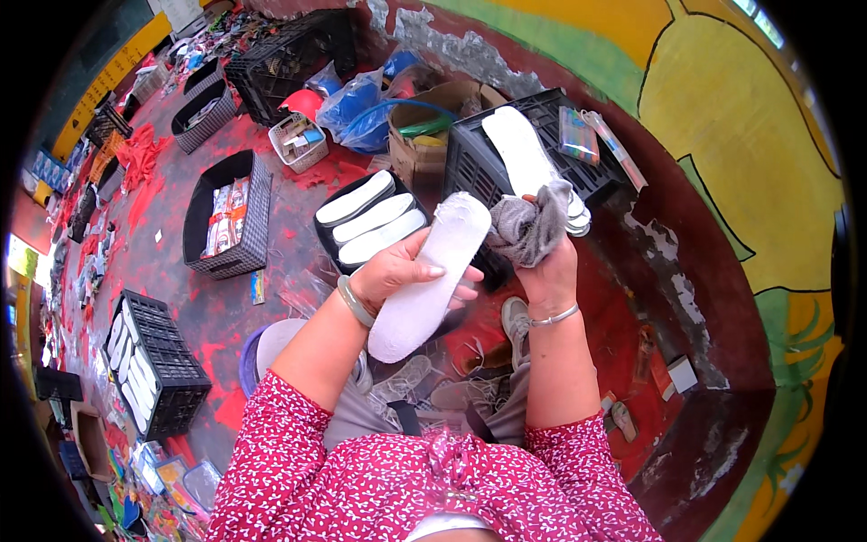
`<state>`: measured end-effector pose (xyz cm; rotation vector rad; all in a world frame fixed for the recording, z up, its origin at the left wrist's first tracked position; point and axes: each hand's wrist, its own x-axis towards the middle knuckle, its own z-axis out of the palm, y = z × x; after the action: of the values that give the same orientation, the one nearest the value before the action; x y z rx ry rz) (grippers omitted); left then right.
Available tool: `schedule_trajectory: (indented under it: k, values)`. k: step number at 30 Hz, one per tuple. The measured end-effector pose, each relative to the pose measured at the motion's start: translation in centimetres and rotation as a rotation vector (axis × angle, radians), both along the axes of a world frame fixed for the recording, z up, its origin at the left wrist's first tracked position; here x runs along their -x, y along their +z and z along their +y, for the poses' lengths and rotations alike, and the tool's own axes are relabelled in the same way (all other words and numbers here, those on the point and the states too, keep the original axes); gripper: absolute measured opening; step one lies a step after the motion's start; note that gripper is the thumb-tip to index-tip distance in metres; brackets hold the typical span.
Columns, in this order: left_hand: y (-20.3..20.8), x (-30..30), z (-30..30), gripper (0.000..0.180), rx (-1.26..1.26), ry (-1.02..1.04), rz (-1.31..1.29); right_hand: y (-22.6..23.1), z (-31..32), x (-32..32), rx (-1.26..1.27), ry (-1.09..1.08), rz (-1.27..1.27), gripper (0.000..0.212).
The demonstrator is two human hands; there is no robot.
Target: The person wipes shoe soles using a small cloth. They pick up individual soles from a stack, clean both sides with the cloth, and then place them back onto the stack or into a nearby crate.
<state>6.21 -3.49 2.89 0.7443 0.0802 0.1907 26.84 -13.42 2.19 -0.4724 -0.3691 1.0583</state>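
My left hand (397, 271) grips a white insole (433, 275), thumb on its face and fingers behind it. Beside its top end, my right hand (549, 271) is closed around a bunched grey cloth (531, 224). More white insoles (524, 149) lie stacked on an upturned black plastic crate (474, 149) just beyond the cloth. Left of the held insole, a dark basket (330, 228) contains several white insoles (372, 219) laid side by side.
A checked basket (257, 203) with packaged items and a black crate (185, 397) of insoles stand on the left. A cardboard box (411, 149) and blue plastic bags (352, 104) sit ahead. The painted wall (731, 117) rises on the right; shoes (623, 420) lie near it.
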Motion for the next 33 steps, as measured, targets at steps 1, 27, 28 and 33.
schedule_trajectory:
  k: [1,27,28,33]
  values:
    - [0.0,0.1,0.3,0.064,0.023,0.019,-0.031,0.3,0.0,0.4,-0.043,0.039,0.019,0.039]
    - [-0.6,0.2,0.7,0.033,-0.24,-0.06,0.317,1.0,0.7,0.9,0.248,-0.465,-0.239,0.025]
    - [-1.0,0.5,1.2,0.03,-0.211,-0.006,0.282,1.1,0.3,0.1,0.247,-0.455,-0.189,0.029]
    - [-1.1,0.3,3.3,0.034,0.091,0.456,-0.001,1.1,0.4,0.5,0.256,-0.318,-0.063,0.035]
